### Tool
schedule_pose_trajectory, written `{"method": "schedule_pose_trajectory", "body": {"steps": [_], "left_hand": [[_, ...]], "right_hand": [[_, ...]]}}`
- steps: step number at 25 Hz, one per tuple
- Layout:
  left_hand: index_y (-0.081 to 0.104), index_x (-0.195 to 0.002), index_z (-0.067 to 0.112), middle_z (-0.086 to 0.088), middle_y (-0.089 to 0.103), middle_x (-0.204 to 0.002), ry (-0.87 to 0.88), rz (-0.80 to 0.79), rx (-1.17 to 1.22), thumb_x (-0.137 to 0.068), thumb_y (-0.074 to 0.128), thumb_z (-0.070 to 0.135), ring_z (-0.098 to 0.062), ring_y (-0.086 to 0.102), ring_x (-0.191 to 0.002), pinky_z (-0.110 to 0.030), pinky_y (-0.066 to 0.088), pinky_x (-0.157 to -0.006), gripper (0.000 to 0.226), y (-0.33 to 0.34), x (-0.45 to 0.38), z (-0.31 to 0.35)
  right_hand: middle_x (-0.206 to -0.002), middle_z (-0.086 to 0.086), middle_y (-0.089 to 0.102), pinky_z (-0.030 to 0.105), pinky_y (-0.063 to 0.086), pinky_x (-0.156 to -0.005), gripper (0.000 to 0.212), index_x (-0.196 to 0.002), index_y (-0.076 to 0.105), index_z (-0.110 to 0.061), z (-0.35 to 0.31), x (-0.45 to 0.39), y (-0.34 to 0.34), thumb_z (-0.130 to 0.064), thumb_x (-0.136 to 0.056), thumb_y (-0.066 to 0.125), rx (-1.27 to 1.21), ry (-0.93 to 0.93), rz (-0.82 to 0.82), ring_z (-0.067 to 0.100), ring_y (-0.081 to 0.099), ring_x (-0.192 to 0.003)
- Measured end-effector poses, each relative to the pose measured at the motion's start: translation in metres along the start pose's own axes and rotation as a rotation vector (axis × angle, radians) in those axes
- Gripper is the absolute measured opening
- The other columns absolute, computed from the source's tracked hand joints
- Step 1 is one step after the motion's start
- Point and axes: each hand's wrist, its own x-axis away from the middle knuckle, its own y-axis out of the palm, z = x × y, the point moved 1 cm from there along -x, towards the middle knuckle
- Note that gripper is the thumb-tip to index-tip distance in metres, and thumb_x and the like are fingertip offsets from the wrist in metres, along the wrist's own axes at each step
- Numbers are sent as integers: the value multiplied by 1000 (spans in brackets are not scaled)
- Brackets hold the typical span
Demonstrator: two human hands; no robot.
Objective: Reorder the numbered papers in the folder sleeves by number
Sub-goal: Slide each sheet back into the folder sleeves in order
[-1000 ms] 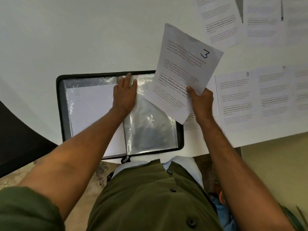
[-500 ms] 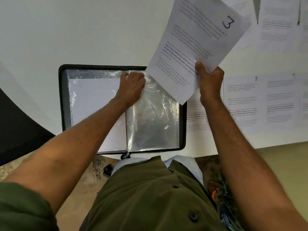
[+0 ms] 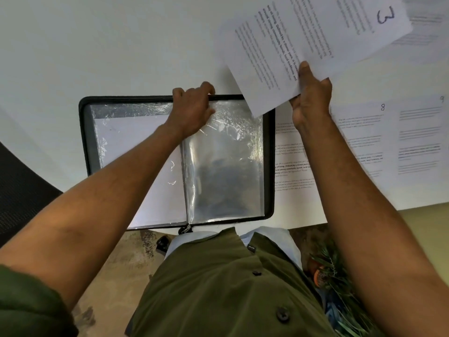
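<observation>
Head view, looking down over our own arms: we have a black-edged folder [image 3: 83,132] lying open on the white table [image 3: 97,45], its zipper pull hanging at the near edge by the spine. Its right page is a clear plastic sleeve [image 3: 226,166], crinkled and glaring with reflections, with no sheet visible inside. The left page holds a white sheet [image 3: 126,147] behind plastic; we cannot read any number on it.

Our left hand [image 3: 193,108] sits at the top of the spine, fingers curled over the far edge, pinching the top of the sleeve there.

Our right hand [image 3: 309,98] holds the paper marked 3 [image 3: 313,37] raised above the table, up and to the right of the folder. The thumb presses on the printed face near the sheet's lower edge and the fingers are behind it. The sheet is tilted, its handwritten 3 near the top right corner, with blocks of small text, some bold.

More printed sheets lie flat on the table to the right, one numbered 8 [image 3: 364,132] and one numbered 9 [image 3: 420,137], and another sheet [image 3: 291,166] just beside the folder.
</observation>
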Motion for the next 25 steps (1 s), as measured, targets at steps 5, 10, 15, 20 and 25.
{"method": "schedule_pose_trajectory", "body": {"steps": [5,10,15,20,25], "left_hand": [[64,-95,22,11,63,-90,-37,-5,64,-97,61,28,-18,62,-91,-34,24,-93,7,1,-4,3],[68,-88,22,6,71,-85,-20,59,26,-93,57,21,-22,65,-86,-38,37,-95,12,10,6,5],[64,-90,22,10,65,-78,-19,78,-11,-95,57,21,-23,63,-80,-38,35,-89,9,12,12,9],[64,-94,20,13,58,-74,-49,73,-18,-97,56,21,-21,61,-79,-37,34,-89,9,10,11,11],[67,-93,17,6,69,-78,13,119,53,-98,54,24,-20,65,-73,-38,50,-84,16,6,10,8]], "right_hand": [[-118,14,73,46,62,-86,38,-130,64,-5,4,-17,15,-9,-93,74,-4,23,-70,29,72,-105],[-115,14,74,45,62,-82,32,-124,66,-7,14,-33,34,-8,-93,74,26,27,-134,29,73,-105],[-115,15,75,52,62,-86,39,-128,64,-2,31,-41,51,-9,-92,75,84,46,-168,32,73,-105],[-115,14,75,53,60,-90,31,-121,65,-5,43,-44,57,-7,-92,74,154,36,-241,29,73,-103],[-116,15,74,50,60,-91,36,-122,64,-1,48,-55,46,-9,-90,77,243,46,-291,29,74,-104]]}}
